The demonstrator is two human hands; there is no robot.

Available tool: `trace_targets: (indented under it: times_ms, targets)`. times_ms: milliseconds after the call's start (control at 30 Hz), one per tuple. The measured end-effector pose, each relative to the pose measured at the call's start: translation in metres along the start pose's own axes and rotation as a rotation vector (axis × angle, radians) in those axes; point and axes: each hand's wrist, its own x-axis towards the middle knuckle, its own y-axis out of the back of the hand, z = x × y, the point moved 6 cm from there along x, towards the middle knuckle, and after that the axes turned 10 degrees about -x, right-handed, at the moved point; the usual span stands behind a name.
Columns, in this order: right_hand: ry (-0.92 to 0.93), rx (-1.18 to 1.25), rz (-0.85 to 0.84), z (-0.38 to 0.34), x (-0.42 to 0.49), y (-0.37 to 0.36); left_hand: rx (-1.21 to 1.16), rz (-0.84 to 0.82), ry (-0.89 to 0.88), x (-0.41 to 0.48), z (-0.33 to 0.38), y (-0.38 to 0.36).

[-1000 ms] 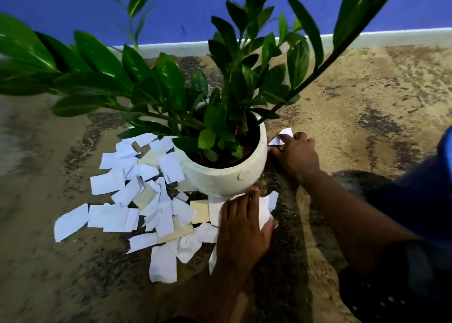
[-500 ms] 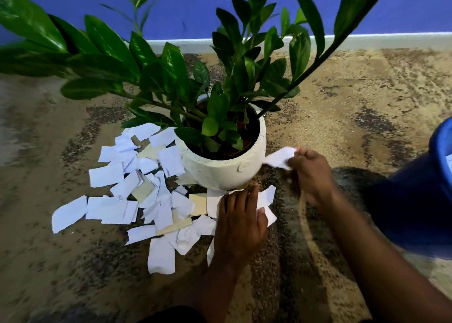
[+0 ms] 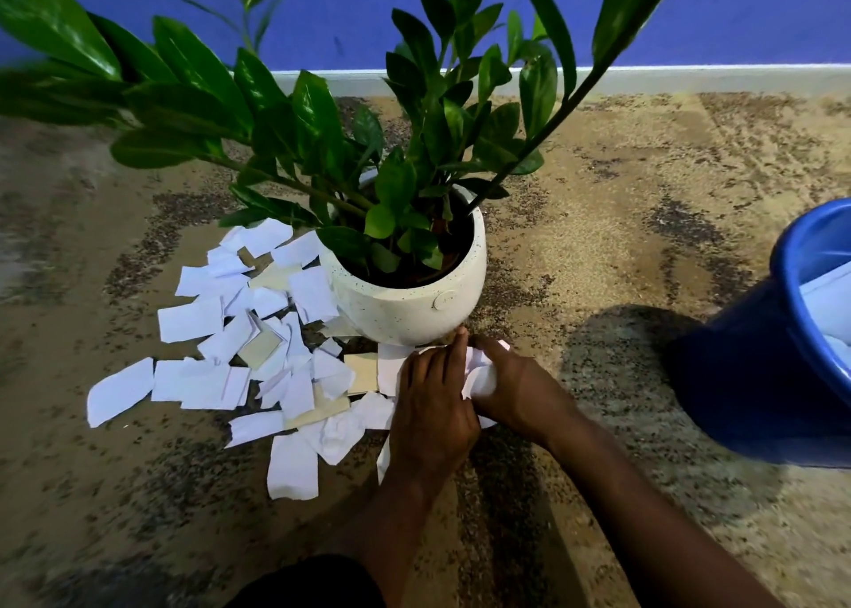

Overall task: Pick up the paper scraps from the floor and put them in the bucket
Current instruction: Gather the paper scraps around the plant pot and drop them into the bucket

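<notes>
Several white and tan paper scraps (image 3: 239, 359) lie spread on the carpet to the left of and in front of a white plant pot (image 3: 410, 303). My left hand (image 3: 433, 405) lies flat, fingers straight, pressing scraps down just in front of the pot. My right hand (image 3: 511, 386) is beside it, fingers curled round a crumpled white scrap (image 3: 481, 377). The blue bucket (image 3: 792, 331) stands at the right edge with white paper inside.
The pot holds a leafy green plant (image 3: 368, 124) whose long stems reach over the scraps and toward the right. A blue wall with a white skirting board (image 3: 690, 78) runs along the back. Patterned beige carpet (image 3: 621, 193) lies between pot and bucket.
My right hand took a scrap from behind the pot's right side and brought it down next to my left hand. The bucket has come further into view at the right.
</notes>
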Motion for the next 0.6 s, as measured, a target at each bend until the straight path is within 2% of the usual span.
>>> trace_targets:
  times_ms: [100,200,333,600]
  targets:
    - [0.041,-0.084,0.062,-0.004,0.005,0.005,-0.008,0.018,-0.007,0.000,-0.001,0.000]
    - [0.041,-0.135,0.033,0.001,0.008,0.003,0.004,0.007,0.009,0.001,-0.003,-0.001]
    - [0.014,-0.105,0.209,0.010,-0.005,0.018,0.048,-0.033,0.024,0.000,-0.004,-0.005]
    - [-0.187,0.199,0.367,0.022,-0.075,0.086,0.096,-0.101,0.079,-0.001,-0.001,-0.002]
